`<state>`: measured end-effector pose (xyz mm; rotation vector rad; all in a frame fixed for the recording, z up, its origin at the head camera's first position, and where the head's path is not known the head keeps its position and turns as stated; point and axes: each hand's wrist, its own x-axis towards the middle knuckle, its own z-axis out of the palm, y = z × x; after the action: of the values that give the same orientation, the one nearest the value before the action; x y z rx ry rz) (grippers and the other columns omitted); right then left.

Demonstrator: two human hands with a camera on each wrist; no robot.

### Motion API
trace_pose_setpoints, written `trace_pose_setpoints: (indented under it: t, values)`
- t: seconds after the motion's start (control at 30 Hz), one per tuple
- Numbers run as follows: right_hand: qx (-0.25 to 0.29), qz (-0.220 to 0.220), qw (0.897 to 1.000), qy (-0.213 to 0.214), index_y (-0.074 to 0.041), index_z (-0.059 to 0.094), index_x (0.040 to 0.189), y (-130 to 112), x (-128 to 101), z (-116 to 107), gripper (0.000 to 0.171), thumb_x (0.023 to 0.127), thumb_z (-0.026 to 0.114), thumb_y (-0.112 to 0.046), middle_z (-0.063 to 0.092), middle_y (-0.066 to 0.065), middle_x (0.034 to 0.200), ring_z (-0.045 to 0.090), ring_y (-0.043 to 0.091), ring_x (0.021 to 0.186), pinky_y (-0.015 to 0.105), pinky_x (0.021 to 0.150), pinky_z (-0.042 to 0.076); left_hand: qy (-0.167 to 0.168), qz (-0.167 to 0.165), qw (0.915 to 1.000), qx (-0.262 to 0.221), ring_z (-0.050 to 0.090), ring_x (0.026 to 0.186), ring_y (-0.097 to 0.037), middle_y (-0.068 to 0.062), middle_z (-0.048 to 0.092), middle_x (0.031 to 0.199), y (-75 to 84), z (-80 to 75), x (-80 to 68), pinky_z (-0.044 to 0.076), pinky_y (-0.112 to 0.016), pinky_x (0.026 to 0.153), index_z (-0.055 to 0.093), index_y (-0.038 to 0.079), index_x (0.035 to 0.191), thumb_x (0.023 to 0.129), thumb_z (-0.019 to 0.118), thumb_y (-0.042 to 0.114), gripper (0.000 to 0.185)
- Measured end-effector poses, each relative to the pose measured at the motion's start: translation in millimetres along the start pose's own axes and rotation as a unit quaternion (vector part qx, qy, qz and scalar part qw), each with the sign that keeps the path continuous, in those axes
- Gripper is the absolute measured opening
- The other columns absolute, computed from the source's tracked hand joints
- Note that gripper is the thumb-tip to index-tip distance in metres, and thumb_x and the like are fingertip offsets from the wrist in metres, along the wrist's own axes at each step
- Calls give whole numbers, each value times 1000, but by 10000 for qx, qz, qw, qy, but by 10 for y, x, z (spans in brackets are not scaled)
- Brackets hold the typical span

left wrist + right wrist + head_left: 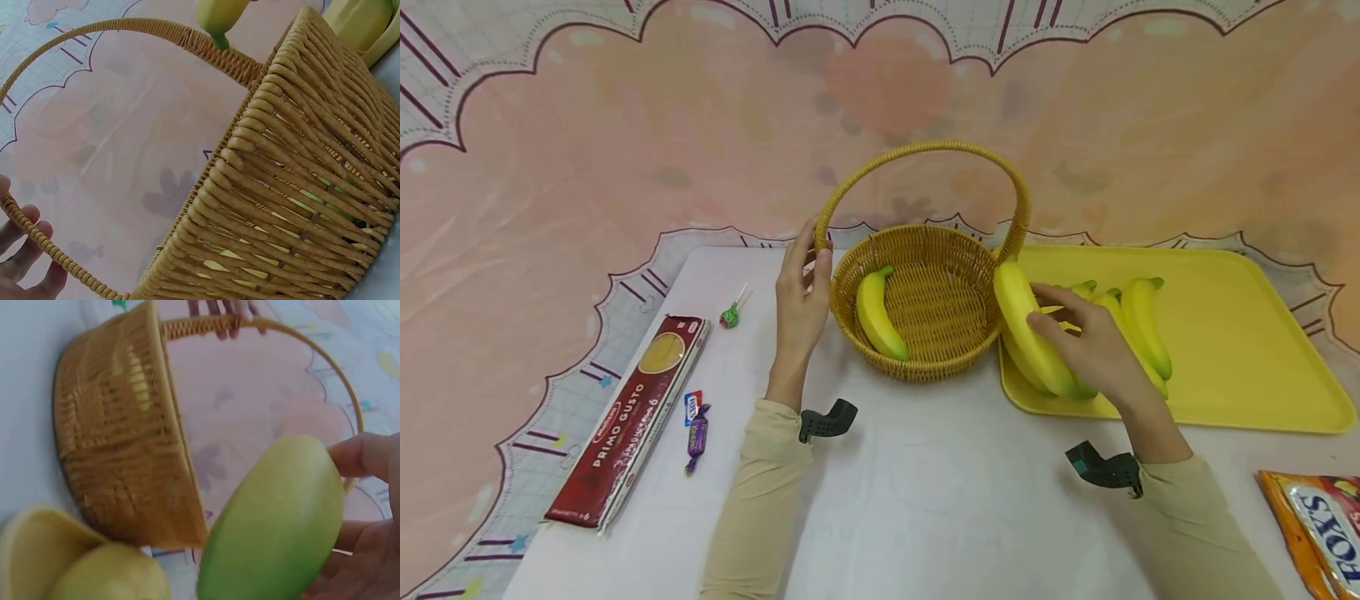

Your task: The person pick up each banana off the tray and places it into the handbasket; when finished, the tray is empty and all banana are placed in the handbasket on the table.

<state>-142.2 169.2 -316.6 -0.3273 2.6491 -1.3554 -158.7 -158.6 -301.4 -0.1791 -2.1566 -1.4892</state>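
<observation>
A wicker basket [917, 367] with a tall arched handle stands on the white table, one banana [874, 312] lying in its left side. With fingers and thumb around the handle's left base, my left hand [801, 296] steadies the basket; the left wrist view shows those fingers [25, 250] at the handle. My right hand [1093, 342] pinches another banana [1028, 325] between thumb and fingers, its tip by the basket's right rim. In the right wrist view this banana [275, 519] is raised beside the basket. Several more bananas [1142, 321] lie below and behind my right hand.
Under the loose bananas is a yellow tray [1247, 333], right against the basket. A red spaghetti pack [628, 425], a lollipop [730, 315] and a purple-wrapped candy [697, 437] lie on the left. An orange FOX'S bag [1315, 529] sits at the front right.
</observation>
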Motion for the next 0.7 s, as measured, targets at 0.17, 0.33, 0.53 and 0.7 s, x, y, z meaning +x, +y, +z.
trace_pose_setpoints:
  t: [0.17, 0.33, 0.53, 0.7]
  values:
    - [37, -20, 9999, -131, -22, 40, 144, -133, 114, 128, 56, 94, 51, -46, 54, 11, 131, 54, 28, 113, 29, 80, 49, -6, 35, 10000, 25, 54, 111, -32, -22, 55, 118, 4, -5, -2, 50, -47, 92, 43, 5, 140, 100, 44, 10, 41]
    - [-145, -158, 9995, -249, -18, 41, 143, -271, 403, 206, 60, 93, 49, -51, 53, 11, 135, 55, 29, 115, 39, 84, 49, -43, 7, 10000, -46, 54, 111, -32, -22, 54, 119, -5, -13, -4, 49, -47, 93, 43, 5, 141, 100, 44, 10, 41]
    - [-525, -89, 9966, -635, -14, 43, 142, -428, 791, 284, 60, 94, 50, -49, 54, 13, 133, 53, 29, 118, 46, 92, 47, -91, -13, 9998, -149, 54, 110, -33, -24, 53, 121, -12, -23, -9, 48, -49, 94, 42, 5, 141, 99, 45, 11, 42]
    - [-840, 5, 9915, -991, -11, 41, 143, -514, 1057, 377, 59, 94, 50, -44, 52, 13, 137, 47, 30, 127, 47, 102, 41, -107, -41, 9999, -116, 54, 111, -33, -22, 53, 121, -23, -31, -22, 49, -47, 95, 42, 5, 141, 99, 45, 11, 42]
